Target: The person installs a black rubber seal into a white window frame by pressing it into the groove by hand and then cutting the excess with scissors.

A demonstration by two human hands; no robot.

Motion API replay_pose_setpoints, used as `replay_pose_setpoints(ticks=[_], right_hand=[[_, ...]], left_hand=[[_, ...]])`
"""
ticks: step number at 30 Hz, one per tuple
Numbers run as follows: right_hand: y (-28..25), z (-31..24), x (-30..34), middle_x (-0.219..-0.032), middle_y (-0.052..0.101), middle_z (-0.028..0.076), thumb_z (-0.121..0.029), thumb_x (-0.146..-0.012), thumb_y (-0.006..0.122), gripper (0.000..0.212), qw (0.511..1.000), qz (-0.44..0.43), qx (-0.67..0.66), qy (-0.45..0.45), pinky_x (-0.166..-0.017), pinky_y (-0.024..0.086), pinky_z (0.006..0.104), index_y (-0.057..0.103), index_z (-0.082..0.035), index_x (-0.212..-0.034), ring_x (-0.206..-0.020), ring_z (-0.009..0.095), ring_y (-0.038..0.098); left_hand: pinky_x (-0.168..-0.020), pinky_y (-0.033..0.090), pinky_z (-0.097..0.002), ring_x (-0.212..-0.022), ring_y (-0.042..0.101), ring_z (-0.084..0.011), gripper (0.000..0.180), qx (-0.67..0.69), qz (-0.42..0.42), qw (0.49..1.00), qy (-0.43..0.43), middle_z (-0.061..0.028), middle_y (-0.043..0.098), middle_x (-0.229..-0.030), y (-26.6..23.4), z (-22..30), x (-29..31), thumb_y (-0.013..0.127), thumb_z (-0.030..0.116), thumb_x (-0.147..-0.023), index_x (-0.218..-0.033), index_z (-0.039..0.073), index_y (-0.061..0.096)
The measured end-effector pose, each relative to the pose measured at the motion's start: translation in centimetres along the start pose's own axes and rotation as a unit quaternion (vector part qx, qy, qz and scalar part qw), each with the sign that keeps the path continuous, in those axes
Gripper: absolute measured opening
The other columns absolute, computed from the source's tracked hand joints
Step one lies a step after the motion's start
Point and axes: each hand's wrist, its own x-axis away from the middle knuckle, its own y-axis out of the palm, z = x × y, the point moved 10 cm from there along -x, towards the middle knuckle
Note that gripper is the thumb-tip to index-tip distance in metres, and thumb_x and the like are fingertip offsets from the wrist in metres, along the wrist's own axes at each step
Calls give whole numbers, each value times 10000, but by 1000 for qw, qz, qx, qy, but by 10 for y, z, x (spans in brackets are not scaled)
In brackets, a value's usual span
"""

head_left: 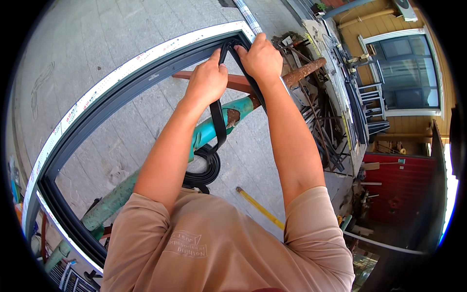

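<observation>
At the top corner of the grey frame (116, 92), the left hand (206, 80) and the right hand (261, 57) both have their fingers closed on the black gasket (218, 121), which they press into the corner, and its rest hangs down in loops over the green pipe (214, 127).

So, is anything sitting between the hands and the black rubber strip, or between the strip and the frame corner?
Nothing visible: left hand and right hand both grip the black rubber strip directly, pressed at the frame corner.
</observation>
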Motion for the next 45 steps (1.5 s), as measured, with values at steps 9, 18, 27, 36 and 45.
replay_pose_setpoints(ticks=[9, 18, 27, 36, 45], right_hand=[[-2, 6, -6, -1121, 809, 274, -555, -860, 898, 685, 999, -26, -36, 28, -924, 638, 511, 667, 16, -1158, -1027, 458, 809], [-4, -16, 4, -1253, 752, 207, -536, -901, 878, 698, 996, 56, 32, -60, -953, 643, 479, 619, -3, -1271, -1179, 394, 766], [2, -13, -10, -1187, 755, 204, -485, -930, 843, 627, 999, 12, 43, -12, -896, 665, 476, 595, -1, -1243, -1027, 415, 813], [7, -18, -11, -1195, 743, 243, -483, -941, 803, 626, 998, -13, 64, -7, -889, 668, 476, 574, 26, -1226, -1032, 412, 812], [8, -18, -11, -1234, 728, 246, -446, -917, 810, 614, 998, -13, 57, -14, -893, 670, 478, 585, 27, -1238, -1042, 410, 810]], left_hand=[[-1168, 498, -535, -1304, 667, -535, 620, 13, -4, 1000, -13, -373, 718, -1335, 9, -2, -1, 543, 249, -1091, -1652, -13, 513], [-1116, 527, -540, -1240, 699, -518, 616, 16, -11, 1000, -19, -371, 737, -1259, 11, -6, -5, 548, 254, -1086, -1640, -14, 530], [-1076, 533, -558, -1190, 707, -530, 609, 28, -3, 999, -20, -378, 740, -1207, 17, -8, -10, 548, 236, -1069, -1615, -33, 548], [-1064, 535, -551, -1167, 713, -531, 601, 45, -3, 999, -21, -391, 737, -1183, 13, -8, -14, 552, 217, -1060, -1609, -28, 561], [-1077, 531, -524, -1168, 727, -498, 608, 36, -10, 999, -21, -390, 736, -1190, 10, -10, -15, 545, 217, -1037, -1597, -16, 587]])
